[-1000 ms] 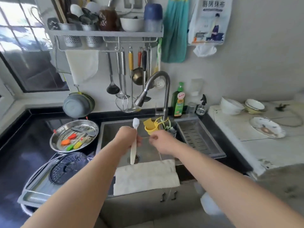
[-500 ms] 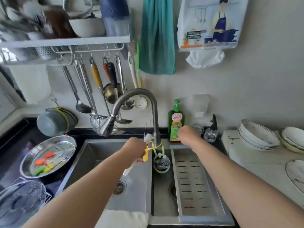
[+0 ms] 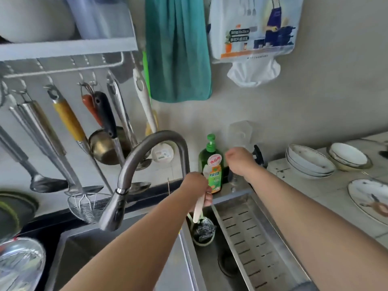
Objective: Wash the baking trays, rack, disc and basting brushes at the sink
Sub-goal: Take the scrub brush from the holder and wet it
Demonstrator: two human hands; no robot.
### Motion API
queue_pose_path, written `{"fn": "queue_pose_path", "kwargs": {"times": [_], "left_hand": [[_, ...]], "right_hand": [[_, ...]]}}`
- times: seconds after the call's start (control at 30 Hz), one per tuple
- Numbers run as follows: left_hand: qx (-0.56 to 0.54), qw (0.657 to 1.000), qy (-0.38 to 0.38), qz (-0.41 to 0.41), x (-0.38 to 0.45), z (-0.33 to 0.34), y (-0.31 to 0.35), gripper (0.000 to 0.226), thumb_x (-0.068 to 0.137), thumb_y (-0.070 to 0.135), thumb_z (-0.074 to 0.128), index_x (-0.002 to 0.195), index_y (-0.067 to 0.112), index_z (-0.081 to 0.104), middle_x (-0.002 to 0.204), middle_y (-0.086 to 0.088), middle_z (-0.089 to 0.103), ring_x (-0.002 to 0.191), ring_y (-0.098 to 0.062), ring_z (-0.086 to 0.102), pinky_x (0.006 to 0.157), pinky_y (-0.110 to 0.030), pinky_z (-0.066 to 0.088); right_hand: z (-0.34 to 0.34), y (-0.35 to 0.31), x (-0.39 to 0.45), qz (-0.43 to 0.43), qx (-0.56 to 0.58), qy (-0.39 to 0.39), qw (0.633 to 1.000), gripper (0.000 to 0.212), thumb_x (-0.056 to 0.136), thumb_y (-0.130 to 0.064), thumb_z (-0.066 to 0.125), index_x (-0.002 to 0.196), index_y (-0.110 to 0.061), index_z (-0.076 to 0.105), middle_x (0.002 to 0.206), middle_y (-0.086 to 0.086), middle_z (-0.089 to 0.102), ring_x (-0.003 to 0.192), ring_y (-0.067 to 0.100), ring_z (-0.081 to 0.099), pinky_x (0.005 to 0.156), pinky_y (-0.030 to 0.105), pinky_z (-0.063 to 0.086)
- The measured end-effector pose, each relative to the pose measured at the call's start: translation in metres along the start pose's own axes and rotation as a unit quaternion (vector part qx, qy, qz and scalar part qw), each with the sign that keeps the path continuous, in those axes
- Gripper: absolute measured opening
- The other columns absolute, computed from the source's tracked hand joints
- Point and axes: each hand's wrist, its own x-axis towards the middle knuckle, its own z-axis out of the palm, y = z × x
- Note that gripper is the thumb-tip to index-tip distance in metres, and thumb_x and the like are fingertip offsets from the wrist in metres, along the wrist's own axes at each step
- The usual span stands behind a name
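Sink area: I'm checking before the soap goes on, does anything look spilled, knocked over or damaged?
Nothing stands out. The green dish soap bottle stands upright behind the sink, the bowls on the right counter are stacked, and no spill shows. The left hand holds the white basting brush; the right hand reaches beside the bottle.

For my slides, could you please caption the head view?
Left hand holds a basting brush; right hand reaches beside the soap bottle.
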Motion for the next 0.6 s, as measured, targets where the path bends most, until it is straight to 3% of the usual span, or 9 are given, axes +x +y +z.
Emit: {"fn": "queue_pose_path", "kwargs": {"times": [0.1,0.23,0.3,0.37,0.43,0.53,0.6], "left_hand": [[-0.014,1.000,0.018,0.022,0.023,0.019,0.023,0.026,0.107,0.013,0.036,0.107,0.003,0.060,0.073,-0.010,0.061,0.051,-0.020,0.047,0.043,-0.022,0.045],[-0.007,0.995,0.062,0.079,0.047,0.041,0.040,0.020,0.108,0.024,0.051,0.099,0.007,0.057,0.072,-0.010,0.061,0.051,-0.020,0.046,0.046,-0.025,0.036],[-0.001,0.994,0.072,0.078,0.054,0.045,0.040,0.019,0.107,0.023,0.052,0.098,0.008,0.059,0.069,-0.008,0.061,0.049,-0.019,0.046,0.046,-0.026,0.036],[0.008,0.993,0.072,0.090,0.058,0.045,0.043,0.015,0.105,0.017,0.049,0.101,0.008,0.061,0.067,-0.007,0.062,0.046,-0.017,0.046,0.043,-0.024,0.035],[0.003,0.992,0.059,0.110,0.060,0.041,0.044,0.017,0.104,0.011,0.045,0.099,0.010,0.061,0.067,-0.007,0.062,0.045,-0.015,0.046,0.044,-0.024,0.035],[-0.020,0.990,0.044,0.130,0.059,0.038,0.049,0.024,0.102,0.005,0.039,0.093,0.013,0.059,0.068,-0.007,0.061,0.046,-0.016,0.047,0.046,-0.025,0.036],[-0.030,0.992,0.033,0.122,0.052,0.037,0.049,0.026,0.102,0.004,0.036,0.093,0.014,0.058,0.071,-0.008,0.061,0.048,-0.016,0.047,0.046,-0.026,0.036]], "right_hand": [[-0.006,-0.007,0.039,-0.050,0.040,0.045,0.997,0.028,0.099,-0.005,0.044,0.105,-0.004,0.071,0.111,0.014,0.070,0.107,0.035,0.064,0.089,0.040,0.052],[-0.010,-0.022,0.089,-0.079,0.101,-0.028,0.991,0.030,0.107,-0.023,0.047,0.125,-0.017,0.070,0.134,0.005,0.065,0.122,0.026,0.059,0.099,0.028,0.044],[-0.007,-0.027,0.101,-0.080,0.151,-0.087,0.981,0.032,0.107,-0.027,0.051,0.132,-0.016,0.067,0.138,0.002,0.063,0.122,0.018,0.059,0.095,0.021,0.039],[-0.003,-0.029,0.108,-0.082,0.180,-0.122,0.973,0.033,0.105,-0.028,0.055,0.132,-0.014,0.067,0.135,0.003,0.065,0.110,0.015,0.060,0.092,0.024,0.044],[0.000,-0.027,0.109,-0.067,0.201,-0.138,0.968,0.029,0.104,-0.029,0.058,0.127,-0.016,0.071,0.126,0.006,0.070,0.098,0.016,0.062,0.085,0.032,0.053],[0.001,-0.025,0.105,-0.030,0.242,-0.154,0.958,0.027,0.104,-0.028,0.058,0.125,-0.017,0.071,0.119,0.006,0.070,0.090,0.017,0.065,0.067,0.026,0.055],[0.000,-0.025,0.101,-0.019,0.255,-0.153,0.955,0.027,0.104,-0.028,0.058,0.126,-0.016,0.070,0.120,0.006,0.069,0.091,0.017,0.064,0.062,0.025,0.053]]}}
